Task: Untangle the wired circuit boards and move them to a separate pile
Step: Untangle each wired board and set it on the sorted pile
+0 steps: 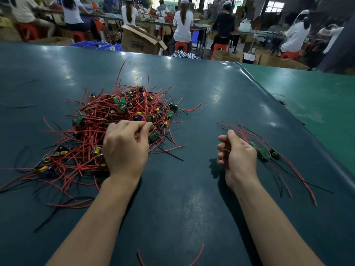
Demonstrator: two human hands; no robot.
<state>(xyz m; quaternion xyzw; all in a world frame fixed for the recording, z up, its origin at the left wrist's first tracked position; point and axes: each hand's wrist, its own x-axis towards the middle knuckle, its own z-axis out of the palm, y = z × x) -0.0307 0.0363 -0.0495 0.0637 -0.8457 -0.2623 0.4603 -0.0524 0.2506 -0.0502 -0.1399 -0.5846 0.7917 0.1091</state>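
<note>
on tangled pile [115, 120], left hand [125, 148] pinches red wires; right hand [237, 156] curled, empty.

Left hand [125, 148] pinches red wires at the near edge of the tangled heap [115, 123] on the dark table [182, 198]. Right hand [237, 158], fingers curled, sits beside a small separate pile [267, 152] of wired boards.

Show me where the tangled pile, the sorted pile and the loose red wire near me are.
tangled pile [115, 116], head view, middle of the red wire heap
sorted pile [266, 153], head view, a green board right of the right hand
loose red wire [198, 253], head view, its right-hand curve
</note>
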